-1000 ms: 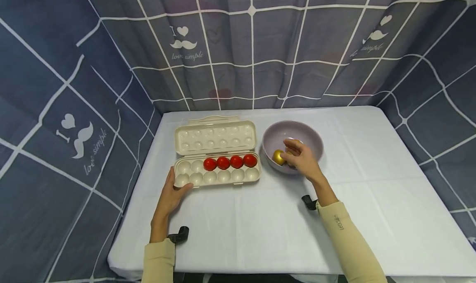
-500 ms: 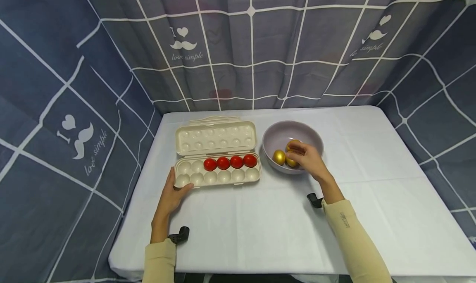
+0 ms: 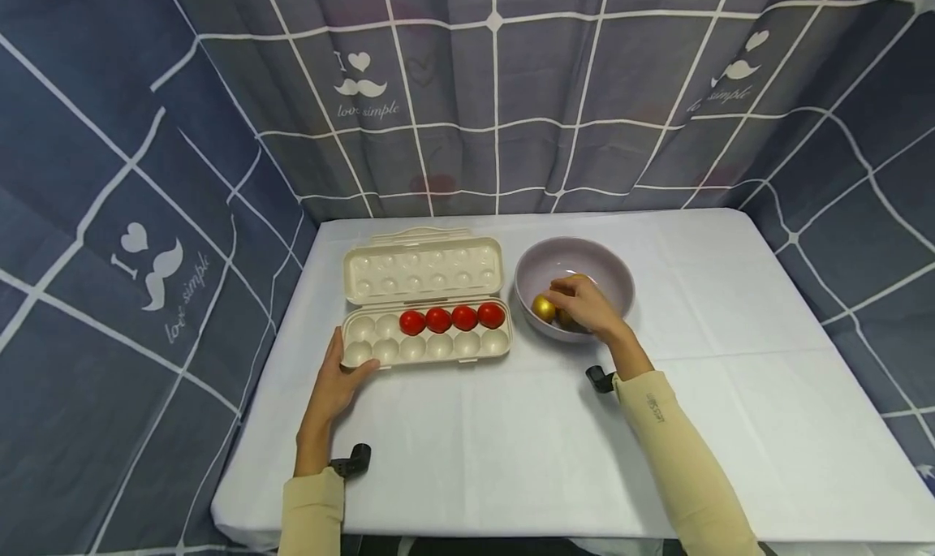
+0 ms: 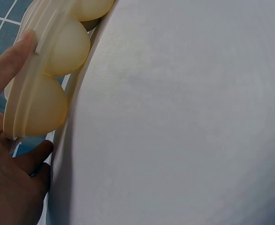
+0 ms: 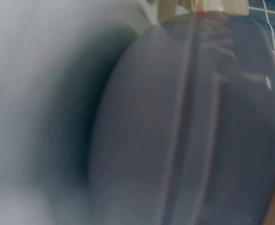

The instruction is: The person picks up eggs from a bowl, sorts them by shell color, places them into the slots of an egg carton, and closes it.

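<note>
At the left end of an open cream egg box, my left hand grips the corner, with the thumb on its front rim and the fingers at the side. The left wrist view shows the thumb against the rim. Several glossy red eggs sit in the box's back row. Inside a mauve bowl, my right hand reaches down over gold eggs. Its fingers partly cover them, so whether they pinch one is hidden. The bowl's wall blocks the right wrist view.
Both containers stand on a white-covered table, side by side with a narrow gap. The box's lid lies back behind it. Grey-blue checked curtains enclose the back and sides.
My right hand shifted slightly right and back, uncovering gold eggs, then returned left and lower over them inside the bowl. My left hand, the egg box and the red eggs have stayed put.
</note>
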{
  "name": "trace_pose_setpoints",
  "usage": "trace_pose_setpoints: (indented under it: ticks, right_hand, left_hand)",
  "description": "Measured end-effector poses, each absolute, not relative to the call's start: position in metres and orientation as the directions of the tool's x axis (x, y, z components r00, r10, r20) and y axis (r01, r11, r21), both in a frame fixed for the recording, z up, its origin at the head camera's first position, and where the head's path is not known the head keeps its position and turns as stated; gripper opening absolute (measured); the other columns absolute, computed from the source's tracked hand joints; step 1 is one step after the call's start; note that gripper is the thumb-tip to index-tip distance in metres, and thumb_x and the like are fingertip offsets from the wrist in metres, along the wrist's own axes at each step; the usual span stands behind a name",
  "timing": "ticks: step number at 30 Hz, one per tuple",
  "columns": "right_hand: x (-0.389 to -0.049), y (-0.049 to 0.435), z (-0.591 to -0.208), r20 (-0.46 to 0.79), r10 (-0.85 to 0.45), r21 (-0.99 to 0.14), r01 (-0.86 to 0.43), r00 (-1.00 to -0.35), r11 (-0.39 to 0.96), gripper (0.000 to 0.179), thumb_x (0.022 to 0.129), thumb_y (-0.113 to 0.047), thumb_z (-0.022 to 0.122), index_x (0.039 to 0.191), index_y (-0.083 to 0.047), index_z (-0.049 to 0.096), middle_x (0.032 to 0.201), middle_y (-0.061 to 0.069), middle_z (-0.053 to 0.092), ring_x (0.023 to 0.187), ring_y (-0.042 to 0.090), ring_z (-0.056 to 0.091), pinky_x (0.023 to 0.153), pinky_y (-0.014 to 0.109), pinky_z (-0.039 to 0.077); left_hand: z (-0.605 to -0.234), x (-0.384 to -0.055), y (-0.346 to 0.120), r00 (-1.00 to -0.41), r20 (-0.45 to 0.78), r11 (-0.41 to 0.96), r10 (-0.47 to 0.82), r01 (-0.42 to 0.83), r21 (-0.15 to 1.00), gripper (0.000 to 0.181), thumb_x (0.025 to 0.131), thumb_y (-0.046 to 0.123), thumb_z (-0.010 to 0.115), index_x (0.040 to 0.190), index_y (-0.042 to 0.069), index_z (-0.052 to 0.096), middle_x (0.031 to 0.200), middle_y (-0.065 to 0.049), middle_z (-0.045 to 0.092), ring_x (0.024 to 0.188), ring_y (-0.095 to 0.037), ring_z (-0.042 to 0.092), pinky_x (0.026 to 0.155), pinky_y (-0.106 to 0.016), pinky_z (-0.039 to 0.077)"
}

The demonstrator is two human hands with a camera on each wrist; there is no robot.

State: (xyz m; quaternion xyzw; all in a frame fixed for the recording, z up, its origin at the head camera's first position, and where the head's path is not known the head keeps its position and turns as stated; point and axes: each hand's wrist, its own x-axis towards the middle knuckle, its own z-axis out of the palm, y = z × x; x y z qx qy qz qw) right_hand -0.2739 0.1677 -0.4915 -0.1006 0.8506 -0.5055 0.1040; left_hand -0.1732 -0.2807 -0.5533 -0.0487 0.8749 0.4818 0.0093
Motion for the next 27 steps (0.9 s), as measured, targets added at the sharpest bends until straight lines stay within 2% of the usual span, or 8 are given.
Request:
trace_pose_setpoints:
  ticks: [6, 12, 19, 27]
  right_hand:
    - [-0.278, 0.159, -0.498, -0.149, -0.345, -0.86, -0.05, -0.927, 0.507, 0.053, 0.098, -0.018, 0.063, 0.137, 0.015, 0.047, 0.136, 0.029, 0.052, 0.129, 0.04, 0.047, 0.108, 0.049, 0.036]
    - [-0.278, 0.157, -0.502, -0.136, -0.388, -0.871, -0.077, -0.912, 0.486, 0.048, 0.093, -0.011, 0.067, 0.133, 0.013, 0.053, 0.131, 0.026, 0.057, 0.125, 0.039, 0.052, 0.107, 0.049, 0.038]
    - [-0.277, 0.16, -0.503, -0.141, -0.39, -0.887, -0.058, -0.91, 0.458, 0.04, 0.089, -0.002, 0.068, 0.125, 0.011, 0.058, 0.124, 0.024, 0.061, 0.12, 0.038, 0.053, 0.104, 0.048, 0.04]
    - [-0.276, 0.163, -0.502, -0.099, -0.316, -0.899, -0.052, -0.944, 0.435, 0.051, 0.086, -0.009, 0.075, 0.13, 0.008, 0.056, 0.125, 0.022, 0.061, 0.118, 0.037, 0.057, 0.099, 0.046, 0.046]
  left_hand:
    - [-0.553, -0.174, -0.28, -0.996, -0.051, 0.525, -0.072, -0.082, 0.847, 0.111, 0.088, 0.033, 0.077, 0.157, 0.002, -0.004, 0.163, -0.018, -0.004, 0.149, -0.033, -0.003, 0.118, -0.052, 0.004]
    - [-0.555, -0.173, -0.283, -0.994, -0.057, 0.516, -0.09, -0.095, 0.851, 0.11, 0.088, 0.033, 0.076, 0.157, 0.003, -0.004, 0.164, -0.016, -0.004, 0.149, -0.032, -0.004, 0.118, -0.051, 0.003]
    - [-0.556, -0.172, -0.282, -0.992, -0.083, 0.527, -0.096, -0.121, 0.841, 0.111, 0.088, 0.035, 0.076, 0.157, 0.005, -0.005, 0.164, -0.014, -0.004, 0.149, -0.03, -0.004, 0.119, -0.05, 0.003]
    - [-0.555, -0.173, -0.281, -0.994, -0.067, 0.516, -0.081, -0.1, 0.851, 0.111, 0.088, 0.034, 0.076, 0.157, 0.004, -0.005, 0.163, -0.017, -0.005, 0.149, -0.032, -0.004, 0.118, -0.051, 0.002]
